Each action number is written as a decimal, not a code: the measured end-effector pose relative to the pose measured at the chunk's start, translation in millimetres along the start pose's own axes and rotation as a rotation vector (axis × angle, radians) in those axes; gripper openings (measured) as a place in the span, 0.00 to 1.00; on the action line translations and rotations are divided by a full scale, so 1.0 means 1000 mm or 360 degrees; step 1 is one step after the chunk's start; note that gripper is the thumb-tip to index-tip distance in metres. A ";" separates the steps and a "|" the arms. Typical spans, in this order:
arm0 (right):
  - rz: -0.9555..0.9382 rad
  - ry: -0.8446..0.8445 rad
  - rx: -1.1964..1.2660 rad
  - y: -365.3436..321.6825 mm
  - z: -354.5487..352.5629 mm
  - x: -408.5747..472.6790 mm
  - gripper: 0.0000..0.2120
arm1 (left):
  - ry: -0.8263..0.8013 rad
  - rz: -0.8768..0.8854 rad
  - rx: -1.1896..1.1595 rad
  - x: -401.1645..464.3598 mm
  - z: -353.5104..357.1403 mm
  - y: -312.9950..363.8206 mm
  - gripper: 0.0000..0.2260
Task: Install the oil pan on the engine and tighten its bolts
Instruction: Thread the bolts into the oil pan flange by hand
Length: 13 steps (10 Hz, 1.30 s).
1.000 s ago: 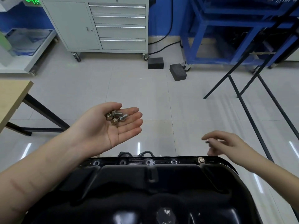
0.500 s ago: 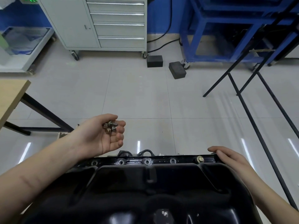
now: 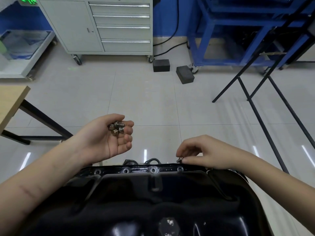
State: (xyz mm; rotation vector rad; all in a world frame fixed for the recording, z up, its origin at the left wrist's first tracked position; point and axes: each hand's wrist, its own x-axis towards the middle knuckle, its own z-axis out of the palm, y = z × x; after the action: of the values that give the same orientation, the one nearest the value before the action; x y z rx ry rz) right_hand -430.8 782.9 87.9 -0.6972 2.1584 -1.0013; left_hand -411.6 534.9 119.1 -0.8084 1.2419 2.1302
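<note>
A glossy black oil pan fills the lower part of the head view, its far flange showing several bolt holes. My left hand hovers palm up above the pan's far left corner, fingers curled round several loose bolts. My right hand is over the flange's right end and pinches a single bolt just above a hole.
A grey drawer cabinet on casters stands at the back. Two black blocks lie on the tiled floor. A blue steel frame and a black folding stand are on the right, a wooden table on the left.
My right hand dropped to the pan's right flange, then lifted and shifted left, now pinching a bolt over a hole. My left hand has curled its fingers round the loose bolts.
</note>
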 end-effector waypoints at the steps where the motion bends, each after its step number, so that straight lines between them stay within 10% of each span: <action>1: -0.0063 -0.0149 -0.0243 -0.002 -0.002 0.004 0.05 | 0.0004 0.0010 -0.0022 0.000 -0.001 0.000 0.23; 10: -0.0208 -0.0640 -0.1331 -0.018 0.000 0.028 0.08 | 0.0001 0.0007 -0.0031 0.003 0.002 0.000 0.23; 13: -0.0300 -0.0617 -0.0931 -0.012 -0.001 0.024 0.07 | -0.0033 -0.0022 0.0005 0.003 0.002 0.001 0.22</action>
State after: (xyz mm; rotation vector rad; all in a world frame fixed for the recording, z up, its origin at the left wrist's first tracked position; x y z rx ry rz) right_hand -445.1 760.3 90.3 -1.2695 2.0545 -0.2618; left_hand -414.9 536.6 118.3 -0.7890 1.2255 2.1201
